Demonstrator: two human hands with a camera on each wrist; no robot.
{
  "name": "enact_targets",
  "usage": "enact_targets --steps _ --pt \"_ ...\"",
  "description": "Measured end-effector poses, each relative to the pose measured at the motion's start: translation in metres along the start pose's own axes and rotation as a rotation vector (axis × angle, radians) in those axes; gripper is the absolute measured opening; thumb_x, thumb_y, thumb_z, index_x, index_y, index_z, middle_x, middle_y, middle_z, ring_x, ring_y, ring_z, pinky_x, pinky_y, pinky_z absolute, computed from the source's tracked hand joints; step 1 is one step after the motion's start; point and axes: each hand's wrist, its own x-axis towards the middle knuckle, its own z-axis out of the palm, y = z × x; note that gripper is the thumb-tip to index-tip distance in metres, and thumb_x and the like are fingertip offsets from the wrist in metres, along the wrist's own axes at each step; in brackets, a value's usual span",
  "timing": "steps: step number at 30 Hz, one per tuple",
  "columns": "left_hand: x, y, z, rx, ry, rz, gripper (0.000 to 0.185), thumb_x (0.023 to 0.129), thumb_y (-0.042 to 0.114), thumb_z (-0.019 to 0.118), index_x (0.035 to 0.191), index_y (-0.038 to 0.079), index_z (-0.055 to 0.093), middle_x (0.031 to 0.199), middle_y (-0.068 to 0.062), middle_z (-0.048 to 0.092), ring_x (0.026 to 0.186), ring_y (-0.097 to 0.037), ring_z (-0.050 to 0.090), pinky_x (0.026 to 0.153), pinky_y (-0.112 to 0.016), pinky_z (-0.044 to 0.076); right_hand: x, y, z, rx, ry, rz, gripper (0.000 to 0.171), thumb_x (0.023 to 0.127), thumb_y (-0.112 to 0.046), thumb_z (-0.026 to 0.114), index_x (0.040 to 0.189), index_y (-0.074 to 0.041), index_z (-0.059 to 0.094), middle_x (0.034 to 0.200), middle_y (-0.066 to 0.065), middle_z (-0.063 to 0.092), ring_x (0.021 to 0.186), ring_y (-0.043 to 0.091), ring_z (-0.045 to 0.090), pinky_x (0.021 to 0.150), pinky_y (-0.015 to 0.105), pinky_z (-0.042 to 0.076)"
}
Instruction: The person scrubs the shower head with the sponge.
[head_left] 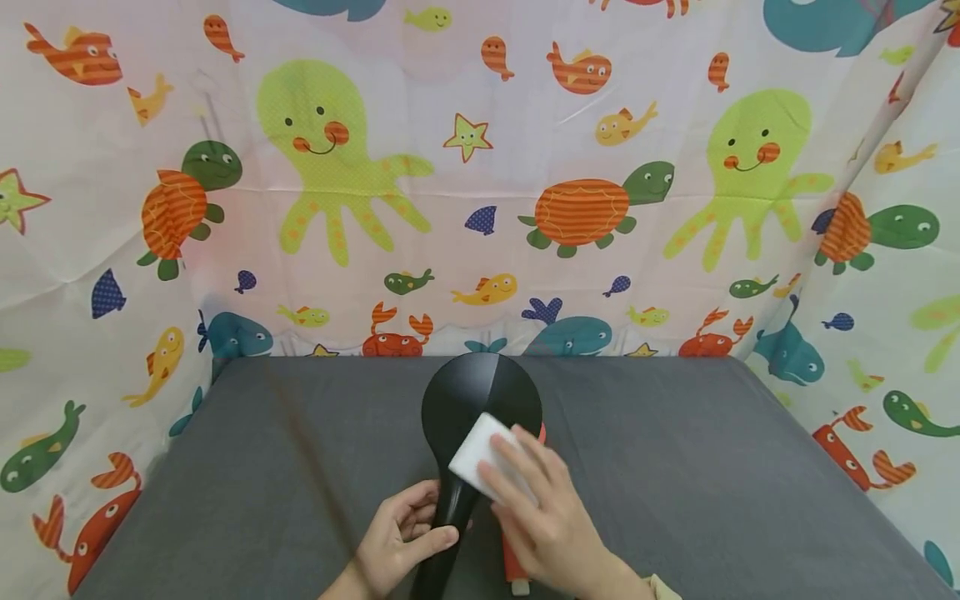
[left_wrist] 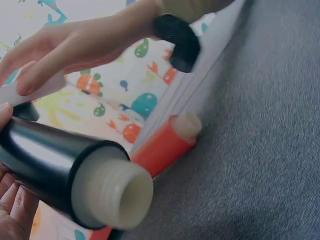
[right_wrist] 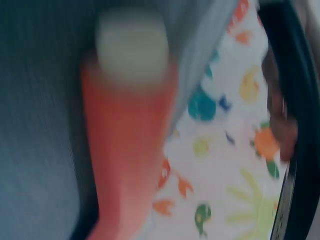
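Black shower head point(head_left: 480, 400) held face-up over the grey tabletop point(head_left: 712, 467), round face toward the sea-creature curtain point(head_left: 480, 167), handle running back toward the body. Left hand point(head_left: 401, 542) wrapped round the handle just below the round face, fingers point(head_left: 411, 508) curled on one side, thumb laid across the other. Seen from the left wrist, the handle's pale threaded end point(left_wrist: 117, 192) sticking out past the palm, unsupported.

Right hand point(head_left: 540, 517) pressing a white sponge block point(head_left: 480, 454) flat against the near edge of the round face, fingers point(head_left: 517, 475) straight and close together on top of the block, not curled round it.

Orange shower head point(head_left: 514, 567) lying on the tabletop directly beneath the black one, mostly hidden, touching neither hand as far as visible. Right wrist view too blurred to add anything beyond that orange handle point(right_wrist: 125, 150).

For a good wipe, probably best to:
- keep the left grip firm so the face stays level and does not twist under pressure;
- keep all 4 fingertips spread evenly over the block, so its whole underside bears on the face;
- work from the near edge of the face toward the far rim in overlapping strokes;
- stay clear of the rim, where the block could slip off.
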Motion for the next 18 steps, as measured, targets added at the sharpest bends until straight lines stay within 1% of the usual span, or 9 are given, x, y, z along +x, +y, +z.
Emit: enact_targets --steps 3,5,7,8,10,12,14,16,18 --pt "0.000 -0.001 -0.002 -0.086 -0.027 0.015 0.038 0.089 -0.009 0.052 0.121 -0.025 0.038 0.112 -0.008 0.063 0.100 -0.019 0.062 0.080 -0.027 0.051 -0.003 -0.011 0.003 0.038 -0.063 -0.078 0.030 0.097 -0.019 0.045 0.119 -0.004 0.059 0.127 0.021 0.052 0.117 0.040 0.044 0.099 0.040 0.034" --pt "0.000 -0.001 -0.002 -0.117 -0.055 0.022 0.040 0.090 -0.009 0.050 0.123 -0.025 0.035 0.115 -0.010 0.062 0.102 -0.020 0.061 0.083 -0.027 0.050 0.000 -0.009 0.002 0.035 -0.060 -0.103 0.029 0.097 -0.019 0.045 0.118 -0.005 0.060 0.126 0.020 0.053 0.117 0.039 0.045 0.098 0.040 0.035" --pt "0.000 -0.001 -0.003 -0.113 -0.076 0.019 0.041 0.090 -0.009 0.049 0.126 -0.024 0.035 0.115 -0.017 0.060 0.102 -0.022 0.061 0.084 -0.028 0.050 0.005 -0.001 -0.001 0.013 -0.024 -0.088 0.030 0.096 -0.020 0.045 0.116 -0.004 0.061 0.125 0.021 0.054 0.117 0.039 0.046 0.099 0.040 0.033" --pt "0.000 -0.001 -0.004 -0.096 -0.082 0.019 0.042 0.090 -0.009 0.049 0.127 -0.023 0.035 0.115 -0.021 0.060 0.101 -0.023 0.062 0.083 -0.029 0.050 0.008 0.004 -0.003 0.002 0.001 -0.069 0.030 0.096 -0.020 0.046 0.116 -0.004 0.062 0.125 0.021 0.053 0.117 0.040 0.045 0.100 0.040 0.032" --pt "0.000 0.000 -0.004 -0.024 -0.090 0.029 0.042 0.090 -0.009 0.051 0.128 -0.020 0.038 0.112 -0.027 0.059 0.099 -0.022 0.063 0.080 -0.030 0.052 0.015 0.015 -0.008 -0.016 0.051 -0.008 0.032 0.095 -0.020 0.047 0.116 -0.002 0.061 0.125 0.023 0.052 0.117 0.042 0.044 0.101 0.042 0.031" --pt "0.001 0.001 -0.004 0.061 -0.100 0.048 0.042 0.089 -0.009 0.053 0.127 -0.019 0.040 0.112 -0.029 0.058 0.099 -0.021 0.063 0.078 -0.031 0.053 0.021 0.025 -0.015 -0.019 0.088 0.089 0.034 0.095 -0.022 0.047 0.118 -0.001 0.061 0.128 0.023 0.050 0.120 0.042 0.042 0.102 0.043 0.030" --pt "0.001 0.002 -0.003 0.126 -0.116 0.085 0.042 0.087 -0.010 0.054 0.126 -0.018 0.042 0.113 -0.030 0.057 0.100 -0.020 0.062 0.077 -0.034 0.053 0.025 0.034 -0.021 -0.029 0.107 0.193 0.037 0.095 -0.026 0.048 0.120 -0.002 0.059 0.131 0.021 0.048 0.122 0.040 0.041 0.099 0.046 0.033" --pt "0.000 0.002 -0.002 0.157 -0.131 0.118 0.042 0.086 -0.011 0.056 0.126 -0.018 0.043 0.113 -0.030 0.057 0.100 -0.020 0.062 0.076 -0.035 0.053 0.027 0.039 -0.025 -0.040 0.114 0.281 0.040 0.095 -0.030 0.047 0.122 -0.002 0.058 0.133 0.019 0.047 0.123 0.037 0.041 0.094 0.051 0.037" --pt "0.000 0.002 -0.002 0.143 -0.138 0.127 0.042 0.086 -0.011 0.056 0.125 -0.019 0.043 0.113 -0.029 0.058 0.100 -0.020 0.062 0.076 -0.035 0.053 0.027 0.040 -0.026 -0.056 0.111 0.332 0.042 0.095 -0.032 0.045 0.123 -0.003 0.056 0.135 0.017 0.045 0.123 0.035 0.040 0.090 0.054 0.039"
